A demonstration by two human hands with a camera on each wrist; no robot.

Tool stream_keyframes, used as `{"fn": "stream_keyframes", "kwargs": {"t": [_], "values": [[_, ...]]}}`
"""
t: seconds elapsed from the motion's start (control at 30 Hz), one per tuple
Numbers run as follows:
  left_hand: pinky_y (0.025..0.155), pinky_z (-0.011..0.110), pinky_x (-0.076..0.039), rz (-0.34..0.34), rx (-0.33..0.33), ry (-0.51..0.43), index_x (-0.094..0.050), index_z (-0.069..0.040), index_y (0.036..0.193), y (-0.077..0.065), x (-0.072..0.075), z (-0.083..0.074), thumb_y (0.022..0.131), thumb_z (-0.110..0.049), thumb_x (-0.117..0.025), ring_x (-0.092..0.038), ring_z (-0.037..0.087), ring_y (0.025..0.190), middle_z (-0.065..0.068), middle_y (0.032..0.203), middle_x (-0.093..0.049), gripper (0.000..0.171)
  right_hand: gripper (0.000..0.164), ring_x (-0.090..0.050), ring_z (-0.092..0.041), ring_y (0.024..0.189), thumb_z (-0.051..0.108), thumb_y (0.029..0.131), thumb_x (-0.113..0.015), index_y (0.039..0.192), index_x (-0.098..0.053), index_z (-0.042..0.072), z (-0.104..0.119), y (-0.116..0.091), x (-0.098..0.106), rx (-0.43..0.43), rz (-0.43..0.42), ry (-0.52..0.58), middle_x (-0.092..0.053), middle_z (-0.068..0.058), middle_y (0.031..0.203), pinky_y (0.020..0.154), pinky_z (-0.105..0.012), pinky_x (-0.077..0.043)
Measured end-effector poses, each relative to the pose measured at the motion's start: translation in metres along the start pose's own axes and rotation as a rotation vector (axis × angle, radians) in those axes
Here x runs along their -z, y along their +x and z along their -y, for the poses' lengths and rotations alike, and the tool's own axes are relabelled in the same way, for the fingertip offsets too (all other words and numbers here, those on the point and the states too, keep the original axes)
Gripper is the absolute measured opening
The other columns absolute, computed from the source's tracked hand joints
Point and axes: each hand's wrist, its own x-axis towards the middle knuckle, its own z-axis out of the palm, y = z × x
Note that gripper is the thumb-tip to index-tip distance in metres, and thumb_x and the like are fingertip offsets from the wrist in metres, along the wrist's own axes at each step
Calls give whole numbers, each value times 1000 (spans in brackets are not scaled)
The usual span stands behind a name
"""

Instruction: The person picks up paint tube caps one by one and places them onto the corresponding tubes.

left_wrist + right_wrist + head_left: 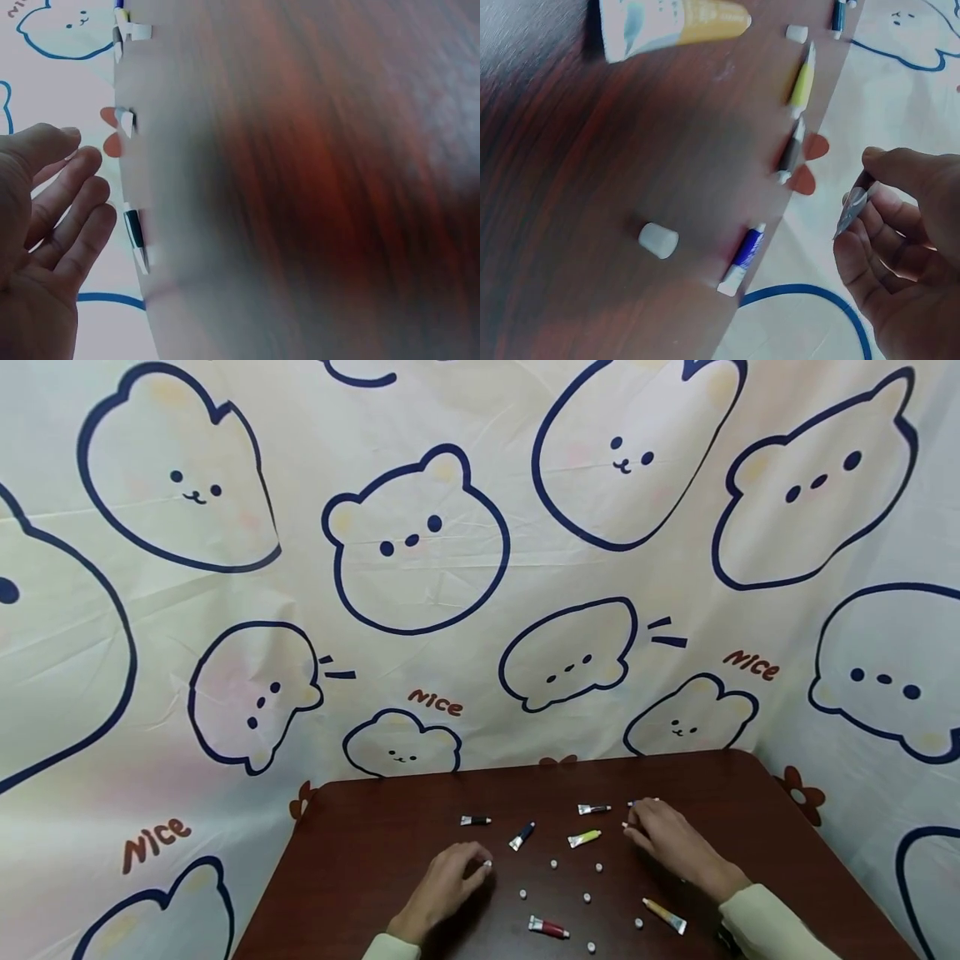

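While the right grip (675, 843) pinches a small silvery tube (850, 216) over the bench (352, 860), near the blue tube (744, 256), left grip (444, 887) has a white cap (487, 863) at its fingertips; can't tell if it's grasping.

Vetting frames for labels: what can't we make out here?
Left wrist: white cap at the left hand, hidden by that hand.
Right wrist: upper end of the held tube, covered by the right hand.
Right wrist: ochre tube, cut by top edge.
Head: dark thing, partly hidden by the right sleeve.
Head: lettering on the red tube, too small.
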Motion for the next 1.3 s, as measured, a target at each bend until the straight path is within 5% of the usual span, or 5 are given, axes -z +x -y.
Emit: {"fn": "stream_keyframes", "kwargs": {"t": [0.43, 0.73, 1.3], "values": [[78, 29, -56, -107, -99, -9, -79, -14, 106, -3, -12, -5, 99, -14, -81, -64, 3, 92, -10, 96, -75, 7, 14, -45, 1, 80, 17, 103, -78, 100, -64, 18, 26, -2, 7, 119, -26, 27, -54, 12, 92, 66, -24, -46], [79, 26, -55, -17, -43, -63, -80, -15, 108, 1, -11, -11, 102, -18, -79, -61, -1, 91, -12, 98, -74, 7, 13, -44, 1, 81, 18, 103, -77, 101, -65, 18, 44, -3, 10, 175, -22, 38, -53, 12, 92, 67, -22, -46], [79, 26, -59, 23, -38, -102, -79, -13, 108, 6, -8, -16, 100, -15, -80, -68, 6, 93, -9, 98, -76, 8, 13, -42, 2, 83, 21, 104, -77, 103, -64, 21, 68, -3, 6, 258, -52, 61, -53, 14, 95, 68, -18, -44]]}}
